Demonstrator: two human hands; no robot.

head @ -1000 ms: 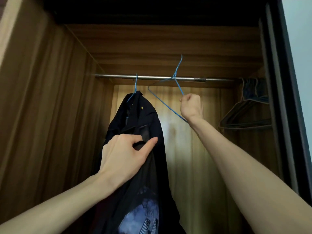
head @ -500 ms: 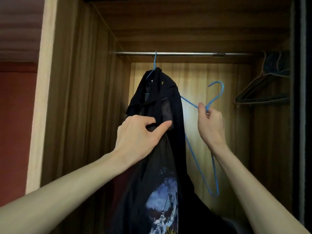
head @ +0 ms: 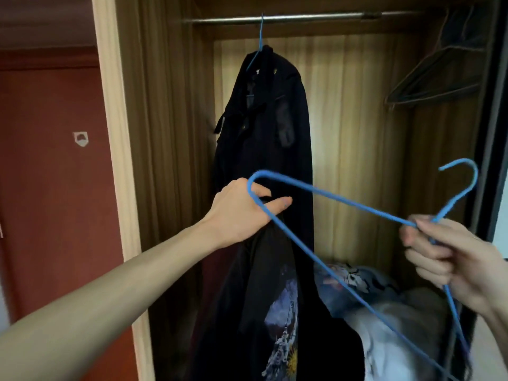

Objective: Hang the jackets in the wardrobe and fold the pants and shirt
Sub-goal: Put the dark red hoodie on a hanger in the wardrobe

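A dark jacket [head: 275, 119] hangs on a blue hanger from the metal rail [head: 288, 18] inside the wooden wardrobe. My left hand [head: 242, 213] pinches a second black garment with a printed picture [head: 275, 312], held up in front of the hung jacket. My right hand [head: 450, 259] grips the neck of a loose blue wire hanger [head: 343, 207] at the right. One corner of this hanger crosses in front of my left hand.
Several empty dark hangers [head: 434, 86] hang at the rail's right end. Printed and pale clothes [head: 384, 306] lie piled on the wardrobe floor. A red wall [head: 49, 174] lies left of the wardrobe's side panel [head: 115, 160]. The dark door frame [head: 492, 133] borders the right.
My right hand took the blue hanger off the rail and brought it down and to the right. The view dropped lower. My left hand kept its hold on the black garment.
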